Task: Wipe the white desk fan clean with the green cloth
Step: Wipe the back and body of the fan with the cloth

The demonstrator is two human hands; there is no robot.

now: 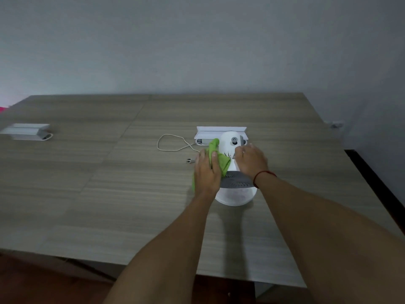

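The white desk fan (230,143) stands on the wooden table (109,172), seen from above, with a grey knob on its motor housing and a grey grille ring below. My left hand (207,172) grips the green cloth (215,154) and presses it against the fan's left side. My right hand (252,163) grips the fan's right side, its fingers curled over the housing. The fan's front half is partly hidden under both hands.
The fan's white cord (173,143) loops on the table to the left, its plug (190,160) lying loose. An open cable box (221,131) sits behind the fan, a second box (27,131) far left. The table edge runs close on the right.
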